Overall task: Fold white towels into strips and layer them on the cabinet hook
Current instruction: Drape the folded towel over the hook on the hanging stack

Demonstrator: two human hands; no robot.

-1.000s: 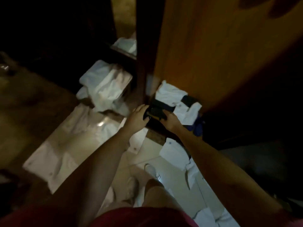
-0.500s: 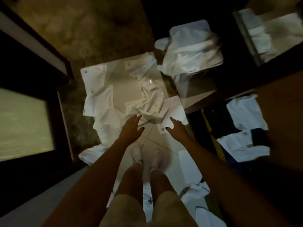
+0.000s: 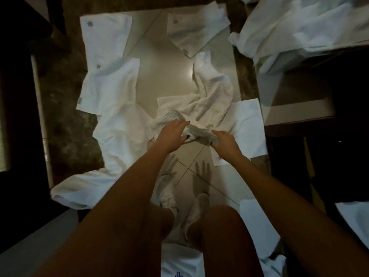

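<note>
Down on the floor [image 3: 159,66], left hand [image 3: 171,134] and right hand [image 3: 225,140] both pinch the near edge of the crumpled towel [image 3: 209,102].

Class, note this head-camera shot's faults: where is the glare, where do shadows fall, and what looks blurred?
Head view: dim, edges nearly black; glare on the floor tile; finger shadows fall on it below the left hand and right hand, which grip the crumpled towel; the towel heap at top right is smeared.
</note>
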